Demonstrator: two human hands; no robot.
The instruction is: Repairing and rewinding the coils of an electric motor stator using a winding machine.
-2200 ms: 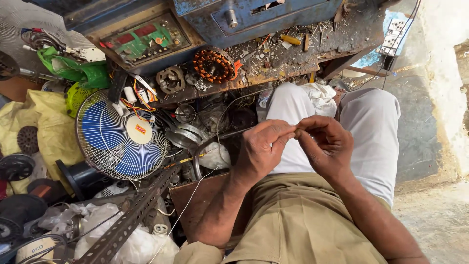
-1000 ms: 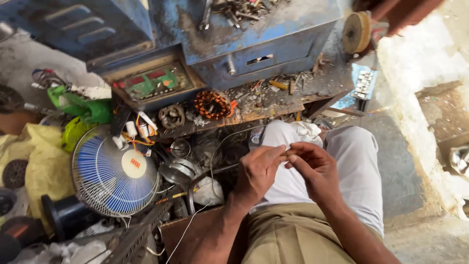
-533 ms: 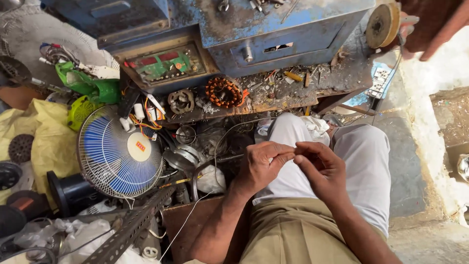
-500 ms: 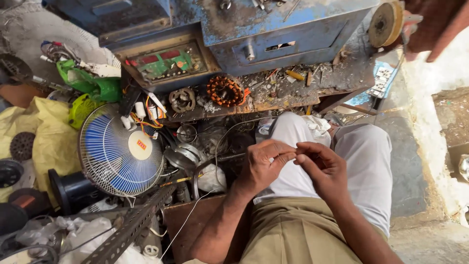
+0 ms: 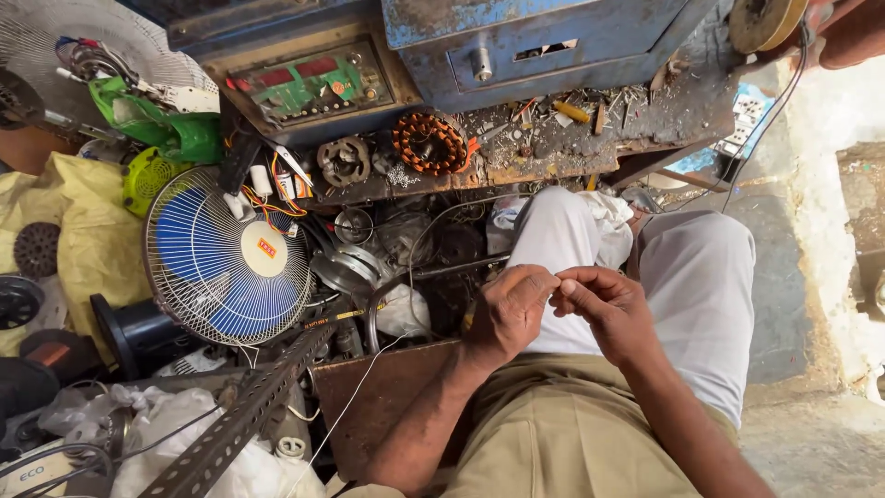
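My left hand (image 5: 505,312) and my right hand (image 5: 605,306) meet fingertip to fingertip above my lap, over my grey trouser leg (image 5: 701,286). Both pinch the end of a thin pale wire (image 5: 343,413), which trails down and left from my left hand across a brown board (image 5: 387,397). The pinched end itself is too small to make out. My forearms come up from the bottom edge, over khaki cloth (image 5: 562,443).
A blue-bladed caged fan (image 5: 226,260) lies at left beside a yellow bag (image 5: 78,235). A copper-wound stator (image 5: 430,143) sits on a littered ledge below a blue metal cabinet (image 5: 553,46). A perforated angle iron (image 5: 241,422) lies at lower left. Another person's hand (image 5: 853,32) holds a disc (image 5: 763,18) at top right.
My fingertips have stayed pinched together, with small finger movements. The view has shifted slightly, and the other person's hand with the disc has moved toward the top right corner.
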